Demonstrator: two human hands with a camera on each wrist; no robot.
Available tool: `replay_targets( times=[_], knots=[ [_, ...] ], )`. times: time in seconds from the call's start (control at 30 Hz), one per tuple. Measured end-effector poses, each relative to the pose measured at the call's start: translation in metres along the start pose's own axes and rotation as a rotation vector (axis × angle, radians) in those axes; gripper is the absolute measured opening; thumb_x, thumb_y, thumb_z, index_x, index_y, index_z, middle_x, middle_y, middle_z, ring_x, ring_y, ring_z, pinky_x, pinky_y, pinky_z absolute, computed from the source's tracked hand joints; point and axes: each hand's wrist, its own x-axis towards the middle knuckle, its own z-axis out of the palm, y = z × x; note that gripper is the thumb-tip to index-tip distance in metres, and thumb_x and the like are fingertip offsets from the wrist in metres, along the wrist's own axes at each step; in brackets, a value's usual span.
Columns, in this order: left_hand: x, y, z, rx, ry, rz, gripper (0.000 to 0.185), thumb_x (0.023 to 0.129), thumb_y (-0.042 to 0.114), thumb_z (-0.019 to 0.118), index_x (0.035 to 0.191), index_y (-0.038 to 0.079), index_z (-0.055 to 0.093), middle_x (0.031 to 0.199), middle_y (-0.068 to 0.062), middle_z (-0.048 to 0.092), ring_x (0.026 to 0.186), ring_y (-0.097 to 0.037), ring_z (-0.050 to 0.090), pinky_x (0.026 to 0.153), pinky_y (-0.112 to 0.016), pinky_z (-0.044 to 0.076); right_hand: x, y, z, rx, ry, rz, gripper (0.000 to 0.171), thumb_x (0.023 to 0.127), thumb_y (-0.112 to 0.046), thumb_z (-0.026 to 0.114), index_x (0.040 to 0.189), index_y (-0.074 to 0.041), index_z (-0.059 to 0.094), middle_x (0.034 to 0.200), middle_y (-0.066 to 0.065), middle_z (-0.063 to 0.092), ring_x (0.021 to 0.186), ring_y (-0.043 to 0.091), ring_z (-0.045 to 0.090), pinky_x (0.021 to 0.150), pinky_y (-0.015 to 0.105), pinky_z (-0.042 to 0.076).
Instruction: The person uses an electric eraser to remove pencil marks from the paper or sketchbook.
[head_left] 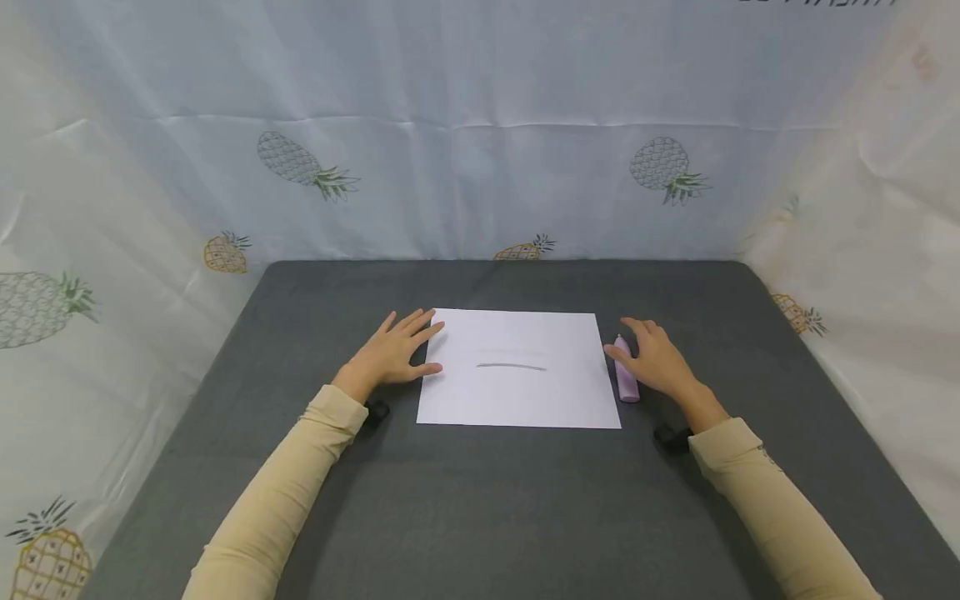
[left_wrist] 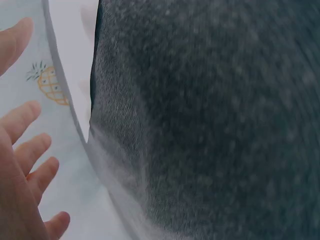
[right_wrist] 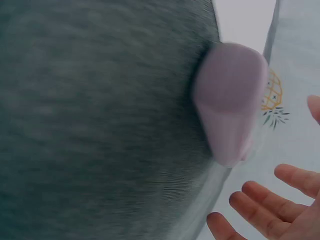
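A white sheet of paper [head_left: 517,400] lies flat on the dark grey table, with a thin, slightly curved grey line [head_left: 512,366] across its middle. My left hand [head_left: 392,353] is at the paper's left edge, fingers spread, the thumb and fingertips overlapping that edge. Just right of the paper lies a lilac elongated object [head_left: 626,385] with a rounded body and a small tip at its far end. Over it my right hand [head_left: 651,357] reaches with fingers loosely extended and the thumb crossing it in the head view. In the right wrist view, the fingers stand apart from the lilac object [right_wrist: 230,95].
The dark grey table [head_left: 487,517] has rounded far corners. A pale cloth with pineapple prints [head_left: 480,183] hangs behind it and along both sides. Black wrist devices [head_left: 672,438] show below both wrists, by the rolled beige sleeves [head_left: 780,508].
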Motion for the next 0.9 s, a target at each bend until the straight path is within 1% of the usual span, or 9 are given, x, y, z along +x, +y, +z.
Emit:
replay_targets(
  times=[0.17,0.3,0.37,0.43,0.53,0.6,0.7,0.77,0.9],
  knots=[
    [0.000,0.000,0.006,-0.027,-0.042,-0.015,0.078,0.091,0.059,0.052,0.153,0.018,0.027,0.164,-0.011,0.018,0.152,-0.033,0.019,0.121,-0.061,0.011,-0.007,0.007,0.007,0.025,-0.001,0.000,0.069,0.093,-0.036,0.058,0.142,0.008,0.036,0.139,0.038,0.040,0.127,0.054,0.041,0.103,0.067,0.037],
    [0.000,-0.001,0.011,-0.048,-0.064,-0.027,0.078,0.092,0.058,0.052,0.153,0.018,0.027,0.163,-0.011,0.019,0.152,-0.033,0.018,0.122,-0.061,0.010,-0.007,0.012,0.012,0.049,0.015,0.010,0.067,0.092,-0.032,0.061,0.137,0.011,0.039,0.127,0.037,0.049,0.113,0.049,0.051,0.095,0.062,0.045],
    [0.000,-0.001,0.012,-0.057,-0.076,-0.032,0.077,0.092,0.057,0.052,0.153,0.017,0.027,0.163,-0.012,0.019,0.152,-0.034,0.018,0.121,-0.061,0.010,-0.007,0.013,0.013,0.054,0.015,0.026,0.065,0.091,-0.031,0.062,0.135,0.012,0.042,0.117,0.035,0.053,0.102,0.043,0.054,0.087,0.055,0.049],
    [0.001,-0.002,0.013,-0.066,-0.091,-0.039,0.078,0.092,0.057,0.052,0.153,0.017,0.027,0.164,-0.012,0.018,0.152,-0.034,0.018,0.122,-0.061,0.010,-0.007,0.014,0.014,0.069,0.014,0.042,0.064,0.090,-0.030,0.064,0.132,0.015,0.044,0.105,0.031,0.057,0.091,0.037,0.055,0.076,0.043,0.049],
    [0.002,-0.002,0.013,-0.078,-0.115,-0.055,0.079,0.091,0.058,0.052,0.154,0.018,0.026,0.164,-0.011,0.017,0.152,-0.033,0.016,0.122,-0.061,0.009,-0.005,0.015,0.016,0.101,0.004,0.075,0.061,0.089,-0.028,0.065,0.127,0.017,0.047,0.091,0.023,0.057,0.079,0.027,0.052,0.064,0.029,0.041],
    [0.002,-0.002,0.013,-0.082,-0.130,-0.067,0.080,0.091,0.059,0.052,0.154,0.018,0.025,0.164,-0.010,0.016,0.153,-0.033,0.015,0.122,-0.060,0.008,-0.004,0.015,0.016,0.131,0.004,0.089,0.060,0.089,-0.027,0.066,0.124,0.018,0.049,0.086,0.021,0.057,0.074,0.023,0.052,0.060,0.025,0.038],
    [0.003,-0.003,0.013,-0.087,-0.143,-0.073,0.080,0.091,0.058,0.052,0.154,0.018,0.024,0.164,-0.010,0.015,0.153,-0.033,0.014,0.122,-0.060,0.008,-0.003,0.016,0.016,0.151,0.001,0.121,0.055,0.087,-0.026,0.068,0.117,0.019,0.054,0.083,0.020,0.058,0.072,0.020,0.052,0.058,0.024,0.037],
    [0.004,-0.003,0.013,-0.089,-0.148,-0.070,0.080,0.091,0.058,0.052,0.154,0.018,0.024,0.164,-0.010,0.015,0.153,-0.033,0.014,0.122,-0.060,0.008,-0.002,0.016,0.015,0.166,-0.003,0.155,0.053,0.086,-0.025,0.069,0.114,0.019,0.057,0.085,0.023,0.061,0.072,0.021,0.053,0.058,0.023,0.039],
    [0.004,-0.002,0.012,-0.089,-0.153,-0.063,0.080,0.091,0.057,0.053,0.154,0.018,0.024,0.164,-0.011,0.016,0.153,-0.033,0.015,0.122,-0.061,0.009,-0.003,0.015,0.011,0.217,-0.035,0.246,0.050,0.086,-0.022,0.068,0.114,0.018,0.059,0.099,0.031,0.065,0.081,0.027,0.059,0.062,0.024,0.045]
  ],
)
